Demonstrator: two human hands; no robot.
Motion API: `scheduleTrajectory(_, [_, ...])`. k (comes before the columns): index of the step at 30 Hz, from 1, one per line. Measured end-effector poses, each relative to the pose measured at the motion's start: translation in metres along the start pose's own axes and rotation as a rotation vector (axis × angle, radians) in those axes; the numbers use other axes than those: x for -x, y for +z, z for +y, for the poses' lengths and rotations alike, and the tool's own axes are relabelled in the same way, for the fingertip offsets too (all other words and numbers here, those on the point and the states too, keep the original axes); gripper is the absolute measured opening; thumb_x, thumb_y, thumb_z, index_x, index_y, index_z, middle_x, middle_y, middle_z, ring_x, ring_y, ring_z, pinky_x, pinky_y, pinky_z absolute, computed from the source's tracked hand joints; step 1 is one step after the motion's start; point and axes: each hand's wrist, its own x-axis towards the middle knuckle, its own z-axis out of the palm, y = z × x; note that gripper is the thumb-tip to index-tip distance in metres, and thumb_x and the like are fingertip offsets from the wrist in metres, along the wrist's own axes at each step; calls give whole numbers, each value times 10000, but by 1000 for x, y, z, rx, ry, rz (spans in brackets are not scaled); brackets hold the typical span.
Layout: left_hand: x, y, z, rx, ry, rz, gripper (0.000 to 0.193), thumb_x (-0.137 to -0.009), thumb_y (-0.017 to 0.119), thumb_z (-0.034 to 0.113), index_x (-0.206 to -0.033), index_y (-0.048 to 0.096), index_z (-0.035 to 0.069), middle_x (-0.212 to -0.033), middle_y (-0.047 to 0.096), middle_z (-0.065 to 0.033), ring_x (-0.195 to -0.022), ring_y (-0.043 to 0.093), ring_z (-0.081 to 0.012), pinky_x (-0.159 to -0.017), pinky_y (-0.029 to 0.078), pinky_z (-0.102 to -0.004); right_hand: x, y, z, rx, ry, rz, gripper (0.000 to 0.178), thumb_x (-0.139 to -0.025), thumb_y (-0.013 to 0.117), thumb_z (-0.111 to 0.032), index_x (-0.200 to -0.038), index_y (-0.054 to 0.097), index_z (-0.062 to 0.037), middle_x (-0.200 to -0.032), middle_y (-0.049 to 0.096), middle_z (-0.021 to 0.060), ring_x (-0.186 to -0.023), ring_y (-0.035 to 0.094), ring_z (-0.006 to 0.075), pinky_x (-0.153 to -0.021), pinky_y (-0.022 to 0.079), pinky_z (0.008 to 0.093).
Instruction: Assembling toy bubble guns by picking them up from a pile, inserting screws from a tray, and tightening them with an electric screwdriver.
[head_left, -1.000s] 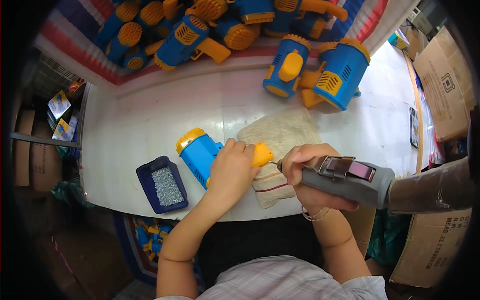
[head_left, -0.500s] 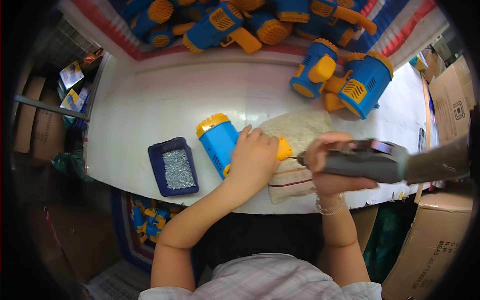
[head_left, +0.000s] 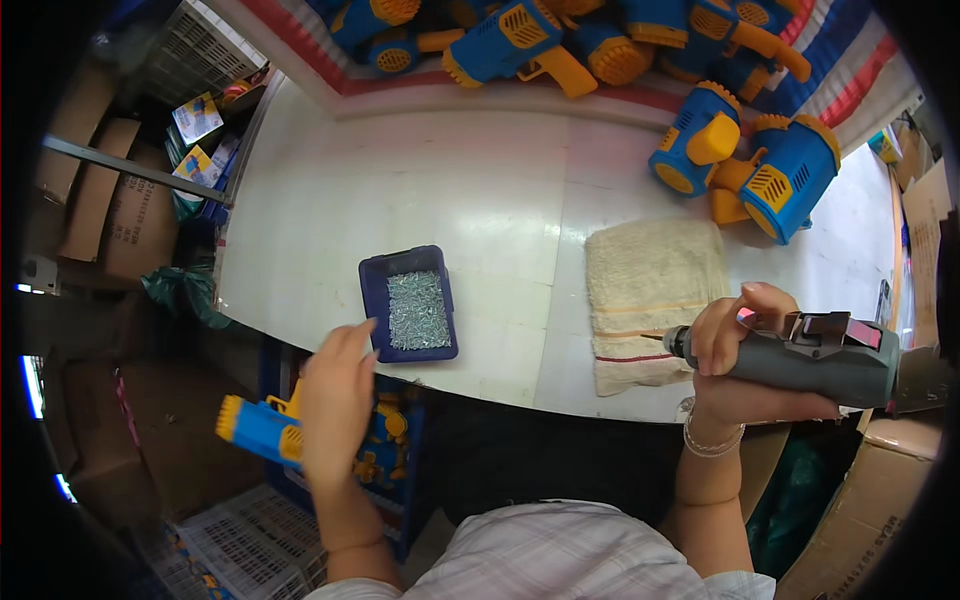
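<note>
The toy (head_left: 262, 428) has left the bench (head_left: 490, 190) since the earlier frame and is now beyond its front edge, left of centre, with the left hand (head_left: 338, 405) over it. Whether that hand is clamped on the toy or already apart from it, I cannot tell. The right hand (head_left: 718, 350) is wrapped around the driver (head_left: 840, 365), its bit above the towel (head_left: 650, 265) near the front edge. The tray (head_left: 372, 295) of screws (head_left: 418, 310) sits at the front edge, by the left fingertips; a knock from that hand could spill it. A loose grip could drop the toy onto the toys below (head_left: 390, 428) and crack it. The lowered bit could snag the towel. Two toys (head_left: 795, 185) stand toward the far right corner.
</note>
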Motion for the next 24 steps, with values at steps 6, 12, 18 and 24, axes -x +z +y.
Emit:
scheduleTrajectory(6, [-42,75,-8,235,183,-43,82,-761,576,39,-824,533,7,-808,540,-112,-791,524,-296,-656,440,-375,7,9,-5,-29,-5,-75,1004,-591,221,-891,-973,487,-2,-443,381,-27,-374,379,84,-382,327,209])
scheduleTrajectory(12, [-43,77,-13,174,110,89,78,-742,572,28,-725,499,7,-684,498,-119,-691,521,-287,-598,435,-361,11,19,-18,-59,78,-131,927,-621,287,-864,-927,483,-11,-504,456,-8,-391,431,98,-360,331,213])
scheduleTrajectory(18, [-37,69,35,361,95,210,67,-786,561,39,-738,536,0,-701,537,-135,-640,538,-290,-583,438,-336,6,29,-26,-118,87,-196,833,-652,364,-820,-876,472,-25,-512,469,-2,-394,443,100,-357,358,210])
scheduleTrajectory(24, [-35,85,0,486,-74,47,137,-763,584,-29,-889,532,-18,-754,513,-102,-613,484,-189,-607,430,-275,7,24,-25,-131,78,-184,810,-667,377,-805,-863,468,-24,-518,474,1,-403,454,99,-365,377,206])
